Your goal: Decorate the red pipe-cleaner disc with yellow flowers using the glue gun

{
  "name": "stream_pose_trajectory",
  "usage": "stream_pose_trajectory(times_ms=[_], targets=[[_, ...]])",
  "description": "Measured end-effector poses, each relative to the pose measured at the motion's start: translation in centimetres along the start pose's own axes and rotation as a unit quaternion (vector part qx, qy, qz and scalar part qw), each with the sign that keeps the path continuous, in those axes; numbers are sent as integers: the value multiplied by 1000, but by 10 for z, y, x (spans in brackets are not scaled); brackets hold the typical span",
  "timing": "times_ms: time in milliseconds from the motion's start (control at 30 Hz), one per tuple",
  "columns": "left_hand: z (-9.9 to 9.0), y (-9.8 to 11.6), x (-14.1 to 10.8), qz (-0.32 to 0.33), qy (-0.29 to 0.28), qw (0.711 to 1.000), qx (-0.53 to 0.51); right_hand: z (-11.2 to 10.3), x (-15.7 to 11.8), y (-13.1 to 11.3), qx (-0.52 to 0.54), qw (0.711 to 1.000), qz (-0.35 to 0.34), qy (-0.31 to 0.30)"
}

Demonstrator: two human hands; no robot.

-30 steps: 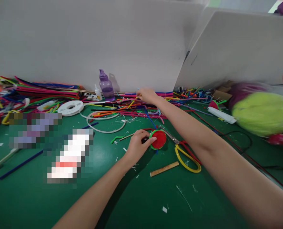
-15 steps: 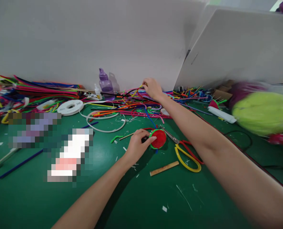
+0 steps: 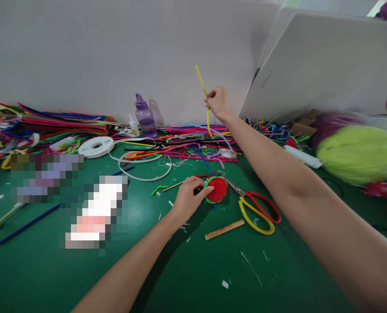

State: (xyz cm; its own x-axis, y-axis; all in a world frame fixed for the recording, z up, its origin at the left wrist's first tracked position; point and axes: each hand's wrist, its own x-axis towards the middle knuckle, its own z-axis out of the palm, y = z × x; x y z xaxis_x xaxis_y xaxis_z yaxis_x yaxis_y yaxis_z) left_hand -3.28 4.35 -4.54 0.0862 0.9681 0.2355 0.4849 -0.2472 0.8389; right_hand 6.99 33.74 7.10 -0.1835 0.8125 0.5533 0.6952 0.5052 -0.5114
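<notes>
Between the thumb and fingers of my left hand (image 3: 191,198) is a round red disc with a green rim (image 3: 217,190), held just above the green table. It looks made of coiled pipe cleaner. Raised in front of the white wall, my right hand (image 3: 218,102) pinches a yellow pipe cleaner (image 3: 200,78) near its middle, one end pointing up and the other hanging down. Below that hand lies a pile of coloured pipe cleaners (image 3: 180,143). Scissors with red and yellow handles (image 3: 257,213) rest right of the disc, slightly open. A short wooden stick (image 3: 225,230) lies below the disc.
A purple water bottle (image 3: 145,117) and a small glue bottle (image 3: 134,126) stand by the wall. At left are a white ribbon spool (image 3: 96,147) with loose loops and a pipe cleaner heap (image 3: 56,124). A yellow-green bundle (image 3: 359,154) sits at right.
My right hand has risen from the pile and now lifts the yellow pipe cleaner clear in front of the wall. My left hand and the red disc have stayed in place.
</notes>
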Motion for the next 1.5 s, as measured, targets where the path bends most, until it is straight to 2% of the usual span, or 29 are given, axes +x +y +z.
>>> stream_pose_trajectory(times_ms=[100,200,300,367,433,500,533,600,700,800,900,1033,1067,1133,1200,1267,1367,1500], targets=[[0,1,0,0,-1,1000,-3,-2,9,-7,143,989,31,6],[0,0,1,8,-2,1000,1,-12,19,-21,246,968,41,19],[0,0,1,16,-3,1000,8,-29,30,-38,310,950,34,11],[0,-1,1,16,-2,1000,4,-42,32,-50,332,943,15,-18],[0,-1,2,14,0,1000,-2,-56,28,-63,340,939,-10,-52],[0,-1,2,14,3,1000,-5,-69,16,-74,371,926,19,-68],[0,-2,3,16,7,1000,-5,-75,8,-79,395,915,56,-63],[0,-2,3,18,17,1000,-2,-86,-12,-86,416,894,130,-104],[0,-2,4,21,27,999,8,-101,-52,-90,395,891,128,-181],[-1,-2,4,27,31,999,17,-118,-102,-90,296,926,75,-221],[-5,2,2,49,76,996,9,-139,-153,-89,207,955,40,-210],[-10,13,-5,114,126,984,52,-168,-207,-85,173,968,29,-180],[-9,16,-8,135,115,982,70,-173,-217,-84,163,972,19,-167],[-5,23,-16,202,52,972,109,-180,-234,-82,135,982,-3,-133],[1,28,-25,288,-55,941,172,-184,-246,-80,116,989,-23,-94],[7,31,-32,336,-129,901,242,-184,-255,-78,77,994,-41,-58],[13,33,-37,336,-177,875,300,-179,-264,-73,1,997,-80,-4],[15,32,-37,300,-197,883,302,-165,-274,-61,-29,991,-122,39]])
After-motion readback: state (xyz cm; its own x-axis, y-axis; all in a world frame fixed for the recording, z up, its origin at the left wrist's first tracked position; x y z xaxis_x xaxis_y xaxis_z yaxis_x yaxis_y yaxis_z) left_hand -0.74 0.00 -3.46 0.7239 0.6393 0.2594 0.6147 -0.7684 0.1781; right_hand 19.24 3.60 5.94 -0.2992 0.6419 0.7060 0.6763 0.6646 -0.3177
